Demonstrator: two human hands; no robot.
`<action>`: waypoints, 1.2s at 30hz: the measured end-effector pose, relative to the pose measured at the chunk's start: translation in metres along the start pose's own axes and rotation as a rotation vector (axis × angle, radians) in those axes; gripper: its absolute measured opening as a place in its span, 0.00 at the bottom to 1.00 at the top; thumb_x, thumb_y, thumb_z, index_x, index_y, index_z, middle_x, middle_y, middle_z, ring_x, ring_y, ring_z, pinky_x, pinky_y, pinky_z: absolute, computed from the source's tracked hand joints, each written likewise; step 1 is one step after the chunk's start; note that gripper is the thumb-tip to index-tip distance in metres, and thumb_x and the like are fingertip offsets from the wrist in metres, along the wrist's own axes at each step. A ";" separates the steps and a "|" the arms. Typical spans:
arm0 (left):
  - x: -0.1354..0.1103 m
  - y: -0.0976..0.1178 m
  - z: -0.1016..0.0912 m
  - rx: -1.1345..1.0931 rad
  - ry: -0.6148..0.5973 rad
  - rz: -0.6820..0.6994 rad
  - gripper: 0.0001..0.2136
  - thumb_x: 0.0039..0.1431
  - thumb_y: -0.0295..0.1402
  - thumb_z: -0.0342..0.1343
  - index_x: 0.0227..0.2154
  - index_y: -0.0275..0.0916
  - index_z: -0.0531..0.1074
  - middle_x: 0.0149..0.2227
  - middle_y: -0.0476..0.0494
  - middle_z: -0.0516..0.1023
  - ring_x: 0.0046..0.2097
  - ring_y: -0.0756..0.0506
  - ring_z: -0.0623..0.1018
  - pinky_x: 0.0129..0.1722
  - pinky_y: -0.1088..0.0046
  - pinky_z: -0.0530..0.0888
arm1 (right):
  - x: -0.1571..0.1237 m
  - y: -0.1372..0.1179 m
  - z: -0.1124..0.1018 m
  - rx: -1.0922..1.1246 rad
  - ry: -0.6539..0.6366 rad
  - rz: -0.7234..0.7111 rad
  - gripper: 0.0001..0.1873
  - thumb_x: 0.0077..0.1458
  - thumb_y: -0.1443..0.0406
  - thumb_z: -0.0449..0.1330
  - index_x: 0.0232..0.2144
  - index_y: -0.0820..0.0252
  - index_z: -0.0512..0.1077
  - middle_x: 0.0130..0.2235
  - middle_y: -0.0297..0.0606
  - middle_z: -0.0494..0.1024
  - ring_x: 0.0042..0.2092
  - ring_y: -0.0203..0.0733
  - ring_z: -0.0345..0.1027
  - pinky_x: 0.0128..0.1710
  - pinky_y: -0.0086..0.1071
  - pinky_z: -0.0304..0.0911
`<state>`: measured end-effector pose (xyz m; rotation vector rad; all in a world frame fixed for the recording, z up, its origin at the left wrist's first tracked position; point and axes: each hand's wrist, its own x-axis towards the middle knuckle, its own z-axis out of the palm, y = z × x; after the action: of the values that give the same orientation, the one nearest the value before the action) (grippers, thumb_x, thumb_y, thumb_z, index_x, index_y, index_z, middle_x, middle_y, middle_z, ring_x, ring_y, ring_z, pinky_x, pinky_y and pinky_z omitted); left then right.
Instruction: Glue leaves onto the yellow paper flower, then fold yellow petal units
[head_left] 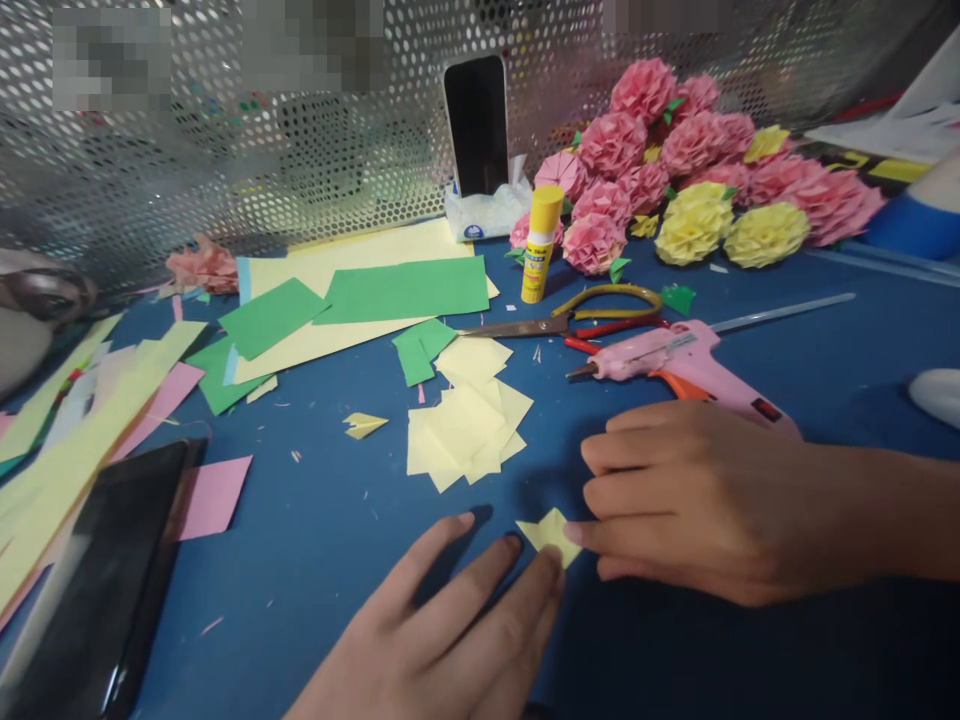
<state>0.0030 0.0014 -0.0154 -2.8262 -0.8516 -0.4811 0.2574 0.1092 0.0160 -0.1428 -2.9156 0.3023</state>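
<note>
A small folded piece of yellow paper (553, 532) lies on the blue table between my hands, its points spread to the sides. My left hand (469, 625) reaches in from below with fingers stretched out and apart, one fingertip pressing on the paper's lower edge. From the right, my right hand (682, 500) has its fingers curled, and a fingertip grips the paper's right side. Just above lies a loose stack of yellow paper squares (469, 425). One small folded yellow paper piece (365, 426) rests to the left of that stack.
Scissors (555, 326), a pink glue gun (675, 355) and an upright glue stick (541, 245) lie beyond my hands. Green paper (409, 290) sits at the back. Pink paper flowers (615, 145) are heaped at back right. A dark phone (97, 590) lies at left; another phone (478, 125) stands upright.
</note>
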 end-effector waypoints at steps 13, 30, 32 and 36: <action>0.002 0.003 -0.002 0.002 0.026 0.045 0.15 0.74 0.34 0.46 0.52 0.36 0.75 0.56 0.48 0.78 0.57 0.46 0.75 0.72 0.58 0.46 | 0.006 0.000 0.015 0.182 0.119 0.207 0.10 0.70 0.62 0.53 0.42 0.61 0.71 0.39 0.37 0.76 0.40 0.40 0.63 0.41 0.32 0.54; -0.001 0.001 -0.003 -0.073 0.025 -0.025 0.15 0.73 0.31 0.46 0.53 0.36 0.75 0.57 0.46 0.77 0.58 0.46 0.75 0.71 0.62 0.51 | 0.005 -0.007 0.017 0.401 0.052 0.374 0.05 0.64 0.62 0.62 0.38 0.57 0.71 0.37 0.32 0.74 0.41 0.38 0.65 0.39 0.31 0.55; -0.001 0.002 -0.003 -0.068 0.055 -0.014 0.15 0.73 0.31 0.46 0.54 0.36 0.75 0.58 0.45 0.76 0.58 0.46 0.75 0.71 0.61 0.50 | 0.006 -0.008 0.016 0.428 0.049 0.389 0.04 0.62 0.65 0.63 0.37 0.57 0.70 0.36 0.31 0.73 0.40 0.37 0.65 0.39 0.30 0.55; 0.002 0.003 -0.008 -0.055 0.031 -0.030 0.14 0.72 0.30 0.46 0.52 0.36 0.75 0.55 0.45 0.77 0.56 0.47 0.76 0.70 0.62 0.56 | 0.007 -0.010 0.014 0.475 0.057 0.406 0.05 0.61 0.66 0.64 0.36 0.58 0.70 0.36 0.31 0.74 0.40 0.37 0.66 0.40 0.30 0.56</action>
<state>0.0043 -0.0025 -0.0070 -2.8509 -0.8900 -0.5595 0.2464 0.0976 0.0058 -0.6502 -2.6444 1.0177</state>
